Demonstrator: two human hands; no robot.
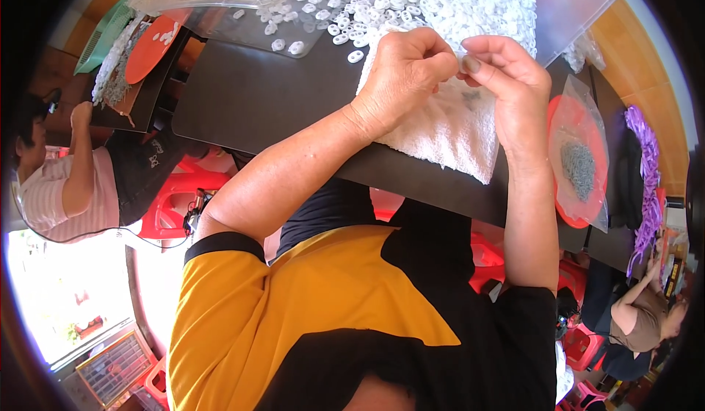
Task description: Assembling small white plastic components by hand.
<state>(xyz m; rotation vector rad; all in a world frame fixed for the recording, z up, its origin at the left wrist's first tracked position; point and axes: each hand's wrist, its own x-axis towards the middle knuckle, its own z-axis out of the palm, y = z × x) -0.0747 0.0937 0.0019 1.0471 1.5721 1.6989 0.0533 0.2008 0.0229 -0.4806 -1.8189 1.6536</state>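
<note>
Over a white towel [448, 139] on the dark table [264, 95], my two hands meet fingertip to fingertip. My left hand [407, 73] is closed, thumb pressed against its bent fingers. A pinch of thumb and forefinger closes my right hand [514, 77] close beside it. Whatever is between the fingertips is too small and hidden to name. A few small grey bits [471, 96] lie on the towel under the hands. Just beyond rises a heap of small white oval plastic pieces with holes [463, 7], some spilling leftward onto the table.
A clear plastic tray [294, 44] holds more white pieces at the far left. To the right, a red plate [565, 198] carries a plastic bag of small grey metal parts [578, 168]; a purple bundle [642, 183] lies beyond. Co-workers sit at left [70, 183] and right [646, 315].
</note>
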